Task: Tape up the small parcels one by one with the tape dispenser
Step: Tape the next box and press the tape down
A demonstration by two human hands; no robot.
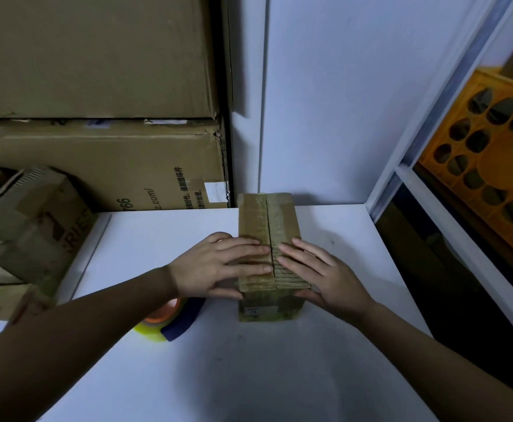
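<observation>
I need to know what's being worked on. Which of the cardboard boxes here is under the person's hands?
The small parcel on the white table. Both hands press its flaps; the other boxes are stacked off the table, untouched.

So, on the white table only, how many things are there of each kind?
Small cardboard parcel: 1
Tape dispenser with its tape roll: 1
Hands resting flat on the parcel: 2, left hand and right hand
Total on the white table: 4

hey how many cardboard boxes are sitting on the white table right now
1. The small box stands on the white table, with the left hand and right hand pressing its flaps. Other boxes are stacked beyond the table's edge.
</observation>
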